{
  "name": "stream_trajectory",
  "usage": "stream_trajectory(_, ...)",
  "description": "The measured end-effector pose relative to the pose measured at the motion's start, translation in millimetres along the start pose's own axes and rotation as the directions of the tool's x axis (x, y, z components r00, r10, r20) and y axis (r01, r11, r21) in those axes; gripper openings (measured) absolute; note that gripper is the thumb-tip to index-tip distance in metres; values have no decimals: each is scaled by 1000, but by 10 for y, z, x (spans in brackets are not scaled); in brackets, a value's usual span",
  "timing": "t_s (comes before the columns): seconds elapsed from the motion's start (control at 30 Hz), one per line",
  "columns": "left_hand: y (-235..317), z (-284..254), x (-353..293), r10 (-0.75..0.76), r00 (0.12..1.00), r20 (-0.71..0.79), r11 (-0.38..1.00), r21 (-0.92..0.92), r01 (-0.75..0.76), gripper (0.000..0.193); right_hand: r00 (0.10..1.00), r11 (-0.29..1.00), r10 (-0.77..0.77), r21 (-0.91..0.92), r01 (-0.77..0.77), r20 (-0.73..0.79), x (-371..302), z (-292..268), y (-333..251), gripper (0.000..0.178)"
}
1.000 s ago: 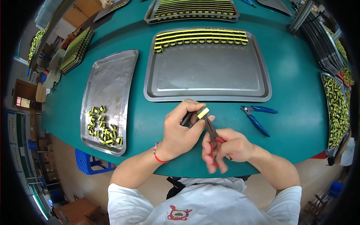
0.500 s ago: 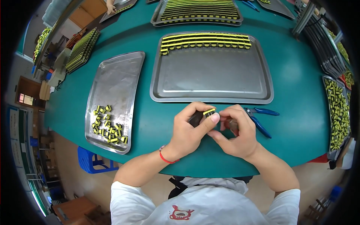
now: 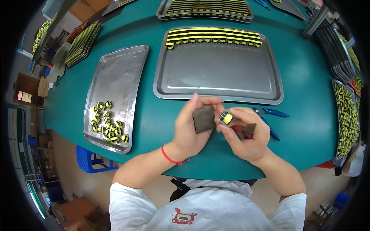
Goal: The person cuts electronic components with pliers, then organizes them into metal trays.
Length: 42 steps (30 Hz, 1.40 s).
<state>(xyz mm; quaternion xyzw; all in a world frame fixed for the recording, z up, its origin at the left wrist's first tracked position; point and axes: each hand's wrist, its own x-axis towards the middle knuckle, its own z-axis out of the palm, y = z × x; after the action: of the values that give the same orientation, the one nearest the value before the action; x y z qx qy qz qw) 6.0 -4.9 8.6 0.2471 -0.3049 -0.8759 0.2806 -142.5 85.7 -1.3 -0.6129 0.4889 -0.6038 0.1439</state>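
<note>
My left hand [image 3: 188,131] cradles a flat, dark grey-brown square block [image 3: 204,119] against its fingers, thumb raised off it. Close beside it, my right hand [image 3: 250,138] pinches a small yellow-and-black transformer [image 3: 227,118] between thumb and fingertips, its thin metal pins toward the block. Tucked in the right palm is a second item, brown at its end [image 3: 249,130] with a reddish part; its kind is mostly hidden by the fingers. Beyond both hands lies a metal tray [image 3: 216,73] with neat rows of transformers [image 3: 214,36] along its far side.
At left, another tray [image 3: 119,73] holds a loose pile of transformers [image 3: 108,125]. Blue-handled cutters [image 3: 271,112] rest just right of my right hand. A filled tray [image 3: 204,17] stands at the back; a heaped tray [image 3: 347,119] is at the right edge.
The transformer has passed from my left thumb and fingers to my right fingertips. My left thumb has lifted, and the square block now shows fully. The view has shifted slightly.
</note>
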Motion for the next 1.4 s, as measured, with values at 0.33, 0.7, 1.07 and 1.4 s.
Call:
stream_trajectory(0.33,-23,-44,22,213,900,379,961,84,-263,74,974,965,219,137,-224,48,-90,142,-29,33)
stream_trajectory(0.7,-3,-33,-18,155,917,368,891,348,-290,76,950,960,261,52,-273,172,-81,49,-108,36)
stream_trajectory(1.07,-80,-59,-24,236,916,325,857,374,-354,59,926,934,322,95,-345,199,-160,138,-41,32)
stream_trajectory(1.4,-180,83,51,188,954,232,866,418,-272,50,941,949,314,-4,-316,124,-111,102,3,37)
